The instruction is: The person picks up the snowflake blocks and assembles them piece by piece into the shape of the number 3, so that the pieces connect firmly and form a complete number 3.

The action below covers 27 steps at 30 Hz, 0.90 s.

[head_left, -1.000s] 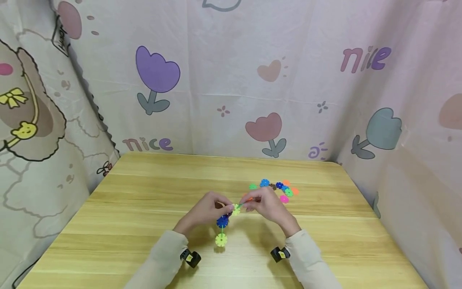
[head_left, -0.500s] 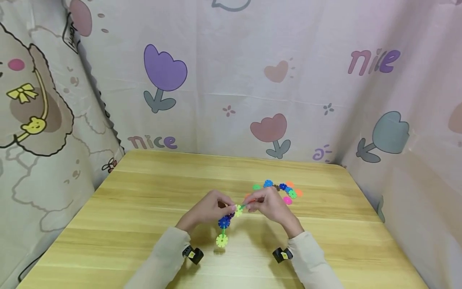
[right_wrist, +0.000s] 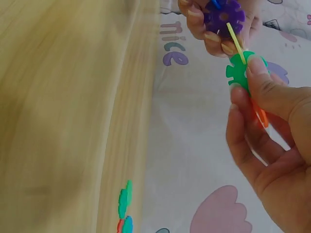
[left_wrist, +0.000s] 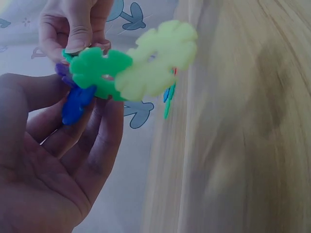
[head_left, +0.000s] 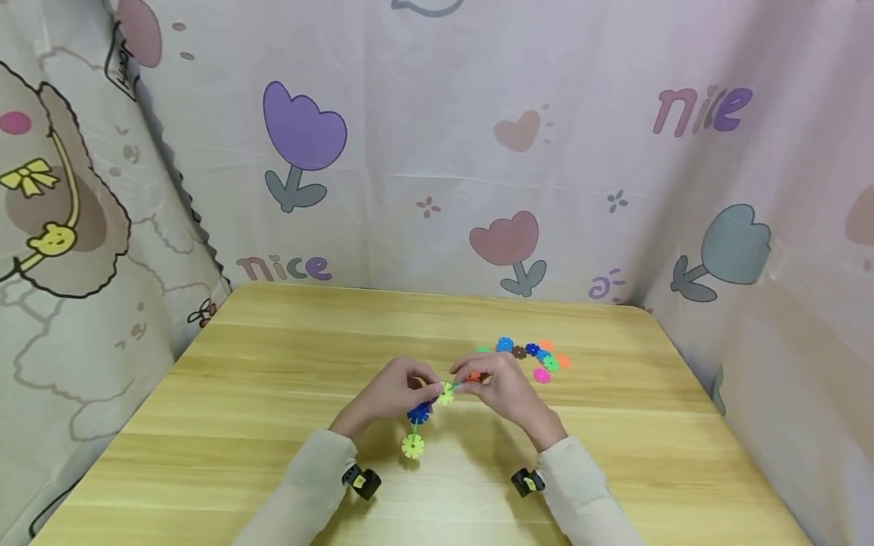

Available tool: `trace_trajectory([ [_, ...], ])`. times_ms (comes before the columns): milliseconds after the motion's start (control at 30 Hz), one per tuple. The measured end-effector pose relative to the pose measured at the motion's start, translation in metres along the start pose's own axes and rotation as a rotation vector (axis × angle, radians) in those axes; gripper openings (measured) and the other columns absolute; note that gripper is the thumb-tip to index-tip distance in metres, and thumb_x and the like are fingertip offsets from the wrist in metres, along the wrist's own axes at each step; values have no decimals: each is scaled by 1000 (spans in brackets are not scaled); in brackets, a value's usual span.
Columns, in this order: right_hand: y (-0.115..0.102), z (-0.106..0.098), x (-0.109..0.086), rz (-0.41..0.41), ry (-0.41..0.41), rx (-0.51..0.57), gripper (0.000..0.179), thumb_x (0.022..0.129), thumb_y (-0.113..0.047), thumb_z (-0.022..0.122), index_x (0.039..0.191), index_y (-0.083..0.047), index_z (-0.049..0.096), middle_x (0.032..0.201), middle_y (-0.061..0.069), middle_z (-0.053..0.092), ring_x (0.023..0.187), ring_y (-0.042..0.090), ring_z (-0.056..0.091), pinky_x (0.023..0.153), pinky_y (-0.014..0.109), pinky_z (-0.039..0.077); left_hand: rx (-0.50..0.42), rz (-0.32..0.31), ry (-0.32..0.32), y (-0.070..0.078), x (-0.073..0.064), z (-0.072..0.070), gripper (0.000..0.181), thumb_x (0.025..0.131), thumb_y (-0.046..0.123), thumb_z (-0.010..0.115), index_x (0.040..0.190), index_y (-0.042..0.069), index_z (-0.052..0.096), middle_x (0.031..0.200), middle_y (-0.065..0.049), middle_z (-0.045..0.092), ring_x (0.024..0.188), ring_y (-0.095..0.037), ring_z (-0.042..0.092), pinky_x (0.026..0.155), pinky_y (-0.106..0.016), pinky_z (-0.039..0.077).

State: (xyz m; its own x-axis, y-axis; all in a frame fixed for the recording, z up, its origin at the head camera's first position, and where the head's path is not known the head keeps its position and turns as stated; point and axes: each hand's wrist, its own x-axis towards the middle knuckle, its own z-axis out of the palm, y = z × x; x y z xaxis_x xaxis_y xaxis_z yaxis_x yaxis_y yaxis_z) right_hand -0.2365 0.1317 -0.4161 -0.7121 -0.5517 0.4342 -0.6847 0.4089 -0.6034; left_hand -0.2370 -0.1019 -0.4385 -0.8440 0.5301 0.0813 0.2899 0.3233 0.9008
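My left hand [head_left: 396,393] pinches a chain of slotted plastic snowflake discs above the table. A purple disc [right_wrist: 221,19] is at its fingertips. From there the chain hangs through a blue disc [left_wrist: 77,106] and a green disc [left_wrist: 99,68] to a pale yellow disc [head_left: 413,446] at the lower end. Between the hands, another yellow disc [head_left: 446,393] joins the purple one to a second green disc [right_wrist: 236,73]. My right hand [head_left: 508,393] pinches that green disc between thumb and fingers. An orange disc [right_wrist: 261,115] shows below the green one, partly behind the fingers.
Several loose discs lie beyond the right hand, among them a light blue disc [head_left: 504,345], a brown disc [head_left: 519,353] and a pink disc [head_left: 542,375]. They rest on a wooden table [head_left: 273,364]. A printed curtain [head_left: 410,152] surrounds its back and sides.
The head view shifts slightly. The hanging end of the chain has swung a little to the left. Both hands keep their pinch in nearly the same place.
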Motion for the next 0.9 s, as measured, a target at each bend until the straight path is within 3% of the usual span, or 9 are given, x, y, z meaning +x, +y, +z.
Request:
trace_trajectory([
  [167,1,0,1,-35,-49,-25,7,84,-4,83,87,-10,82,106,8,80,97,24,76,77,24,62,18,3,-13,-2,0,3,18,102,17,66,93,10,79,78,-11,73,62,-12,65,62,-26,57],
  [433,4,1,1,-125,-108,-24,8,85,0,80,85,-7,80,97,6,80,94,21,76,83,27,62,59,27,-41,-3,0,7,20,104,13,62,91,7,76,77,-6,72,60,-13,65,56,-27,57],
  [600,7,5,1,-175,-78,-16,7,86,2,79,85,-5,79,94,10,80,91,21,76,82,25,63,35,20,13,-3,-2,8,20,103,10,62,93,6,79,79,-8,74,63,-15,69,55,-28,58],
  [767,8,3,2,-152,-81,4,9,84,2,80,83,-7,80,91,10,80,92,22,77,83,27,63,43,58,7,1,-2,7,21,101,7,64,89,5,81,74,-9,75,59,-16,70,52,-28,57],
  [900,6,1,2,-118,-84,2,7,85,-1,81,84,-8,81,91,8,80,91,21,77,82,26,63,58,49,-2,3,-2,5,22,102,9,64,89,6,81,72,-8,75,58,-14,68,50,-26,55],
])
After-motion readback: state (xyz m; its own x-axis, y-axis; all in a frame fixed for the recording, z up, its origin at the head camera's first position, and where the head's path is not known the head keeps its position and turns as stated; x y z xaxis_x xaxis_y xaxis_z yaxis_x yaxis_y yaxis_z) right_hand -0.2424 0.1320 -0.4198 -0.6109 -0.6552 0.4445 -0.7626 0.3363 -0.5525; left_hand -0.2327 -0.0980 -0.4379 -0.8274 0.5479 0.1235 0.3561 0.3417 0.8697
